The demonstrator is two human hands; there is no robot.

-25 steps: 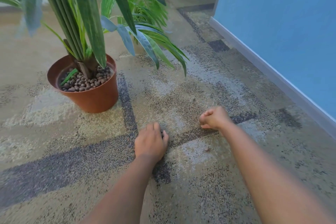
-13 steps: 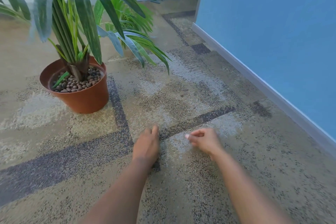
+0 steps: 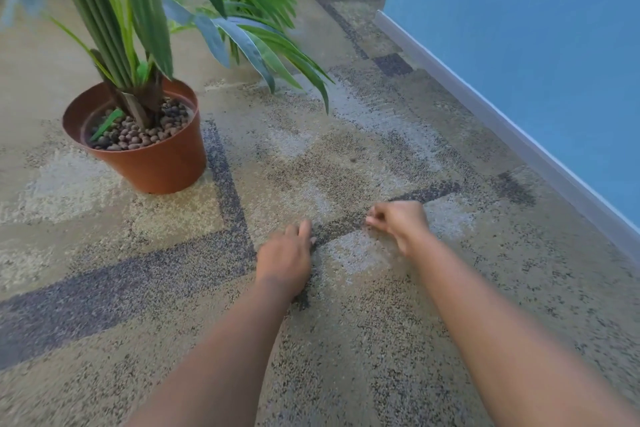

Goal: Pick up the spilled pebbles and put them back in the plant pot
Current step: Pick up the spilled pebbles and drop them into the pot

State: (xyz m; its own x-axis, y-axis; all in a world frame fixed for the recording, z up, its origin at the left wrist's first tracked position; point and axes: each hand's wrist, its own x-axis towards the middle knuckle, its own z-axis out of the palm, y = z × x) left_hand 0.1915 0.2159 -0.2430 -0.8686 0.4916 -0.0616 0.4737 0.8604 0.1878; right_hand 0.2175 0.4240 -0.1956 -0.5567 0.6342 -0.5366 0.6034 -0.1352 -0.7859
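Note:
A terracotta plant pot [image 3: 156,166] stands on the carpet at the left, filled with brown pebbles [image 3: 138,137] around a palm's stem. One small brown pebble [image 3: 353,160] lies loose on the carpet beyond my hands. My left hand [image 3: 285,255] rests palm down on the carpet by a dark stripe, fingers loosely apart and nothing seen in it. To its right, my right hand [image 3: 398,222] touches the stripe with its fingers curled and the tips pinched together. I cannot see whether a pebble is between them.
Long green leaves [image 3: 249,42] hang over the carpet behind and to the right of the pot. A blue wall [image 3: 519,45] with a grey skirting board [image 3: 502,128] runs along the right side.
My right hand went from a fist to a pinch, dropped onto the pale patch, then returned to the dark stripe. My left hand stayed on the same spot.

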